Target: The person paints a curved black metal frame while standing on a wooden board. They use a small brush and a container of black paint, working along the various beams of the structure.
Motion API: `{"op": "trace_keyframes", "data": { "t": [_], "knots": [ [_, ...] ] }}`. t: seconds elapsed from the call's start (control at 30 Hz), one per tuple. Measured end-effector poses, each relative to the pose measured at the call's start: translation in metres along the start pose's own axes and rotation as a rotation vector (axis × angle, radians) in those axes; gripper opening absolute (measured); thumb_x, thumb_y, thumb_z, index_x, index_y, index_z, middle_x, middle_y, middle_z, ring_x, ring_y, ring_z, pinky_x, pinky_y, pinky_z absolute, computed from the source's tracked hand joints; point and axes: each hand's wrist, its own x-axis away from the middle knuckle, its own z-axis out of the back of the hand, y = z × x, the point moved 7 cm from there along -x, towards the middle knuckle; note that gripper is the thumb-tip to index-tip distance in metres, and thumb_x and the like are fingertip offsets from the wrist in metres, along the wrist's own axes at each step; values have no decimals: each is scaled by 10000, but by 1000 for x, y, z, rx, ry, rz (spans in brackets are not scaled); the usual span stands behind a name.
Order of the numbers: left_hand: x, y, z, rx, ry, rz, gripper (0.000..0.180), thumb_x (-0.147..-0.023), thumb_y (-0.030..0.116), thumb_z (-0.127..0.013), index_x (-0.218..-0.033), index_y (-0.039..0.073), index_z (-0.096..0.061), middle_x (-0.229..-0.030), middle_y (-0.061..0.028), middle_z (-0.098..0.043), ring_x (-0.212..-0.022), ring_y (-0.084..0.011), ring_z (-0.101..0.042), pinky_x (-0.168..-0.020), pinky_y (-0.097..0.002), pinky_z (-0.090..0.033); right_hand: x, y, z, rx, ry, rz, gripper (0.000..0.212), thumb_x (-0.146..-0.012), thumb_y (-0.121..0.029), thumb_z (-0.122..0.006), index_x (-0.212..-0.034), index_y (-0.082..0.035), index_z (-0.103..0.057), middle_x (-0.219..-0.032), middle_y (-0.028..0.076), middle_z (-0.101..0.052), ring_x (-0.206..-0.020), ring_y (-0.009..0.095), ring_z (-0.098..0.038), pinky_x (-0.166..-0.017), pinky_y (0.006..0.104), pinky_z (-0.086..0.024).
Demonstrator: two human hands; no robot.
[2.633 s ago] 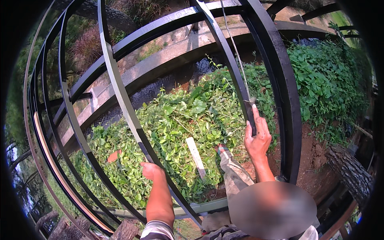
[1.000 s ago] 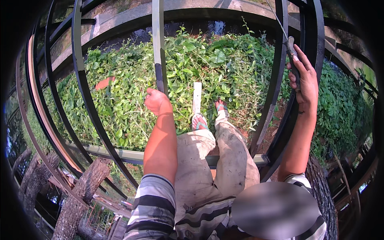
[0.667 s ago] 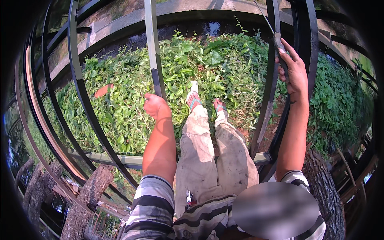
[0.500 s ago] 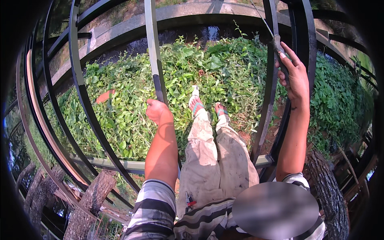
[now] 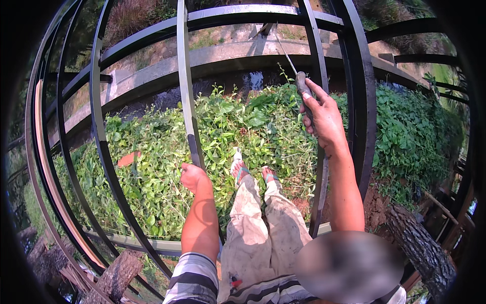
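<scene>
My right hand (image 5: 324,115) is closed round the grey-brown handle of a tool with a thin metal shaft (image 5: 287,57). The shaft slants up and left toward a dark metal crossbar (image 5: 243,15); its tip is too fine to make out, and so is the tool's kind. To the left, my left hand (image 5: 195,178) is curled at the lower part of an upright metal bar (image 5: 185,86), grey above and black below. Its fingers are mostly hidden. Another dark upright (image 5: 318,55) stands close by my right hand.
Leafy plants (image 5: 152,187) cover the ground below, around my sandalled feet. Beyond them runs a concrete ledge (image 5: 223,53). A thick dark post (image 5: 360,101) rises at right, and rough logs (image 5: 417,248) stand at both sides. A low rail (image 5: 162,247) crosses near my legs.
My right hand and the tool have moved left and down in the picture, crossing past the right-hand upright. The view has tilted up, showing more of the far crossbar; my left hand stays at its bar.
</scene>
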Motion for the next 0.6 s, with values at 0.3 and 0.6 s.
{"op": "trace_keyframes", "data": {
  "t": [0.3, 0.6],
  "knots": [
    [5, 1, 5, 17, -13, -9, 557, -977, 511, -441, -1048, 77, -782, -1109, -189, -754, -990, -394, -703, -911, -529, -507, 15, -9, -27, -18, -25, 64, 542, -1046, -140, -561, -1569, -84, -433, -760, 17, -575, -503, 70, -498, -409, 246, -402],
    [-4, -4, 7, 67, 28, 33, 590, -977, 543, -471, -1040, 54, -796, -1080, -208, -760, -1032, -418, -694, -951, -516, -500, 32, -16, -56, 34, -83, 63, 544, -1050, -148, -543, -1582, -122, -430, -800, 18, -584, -527, 74, -503, -432, 248, -419]
  ]
}}
